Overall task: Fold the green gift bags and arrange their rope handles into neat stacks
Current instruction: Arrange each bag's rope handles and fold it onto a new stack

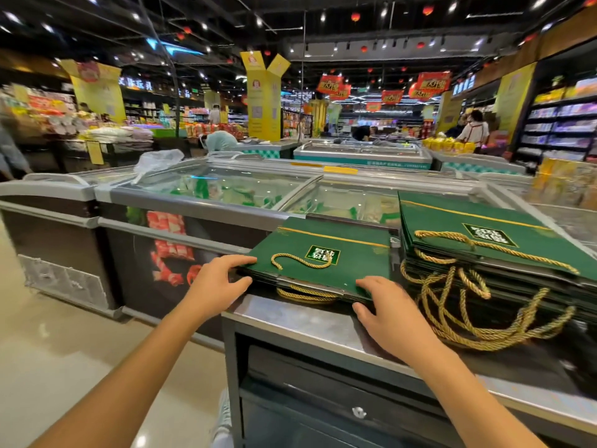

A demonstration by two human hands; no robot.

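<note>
A small stack of flat green gift bags lies on a steel counter top. A gold rope handle curls on its top bag, and another pokes out under its near edge. My left hand pinches the stack's near left corner, fingers on top and thumb at the edge. My right hand grips the near right corner the same way. A taller stack of green bags stands to the right, its gold rope handles hanging in a loose tangle over the front.
Glass-topped chest freezers stretch behind and to the left of the counter. A drawer with a lock sits below the counter top. Open floor lies at the left. Shoppers and shelves fill the blurred background.
</note>
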